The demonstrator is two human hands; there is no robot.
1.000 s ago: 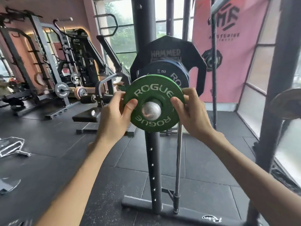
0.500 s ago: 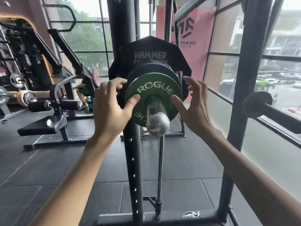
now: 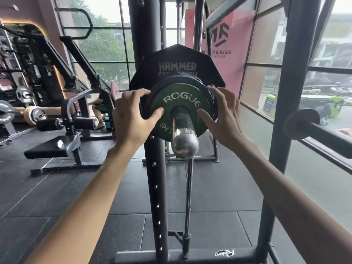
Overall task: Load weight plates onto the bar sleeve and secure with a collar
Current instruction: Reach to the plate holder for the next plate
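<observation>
The green plate (image 3: 182, 100) is sitting on the bar sleeve (image 3: 184, 141), well in from its chrome end, lying flat against a blue plate (image 3: 181, 80) and a black plate (image 3: 177, 60) behind; left of the sleeve, the left hand (image 3: 131, 119) is clasping the green plate, thumb on its face, fingers curling over the rims; right of the sleeve, the right hand (image 3: 224, 117) is spreading loose, thumb touching the face.
</observation>
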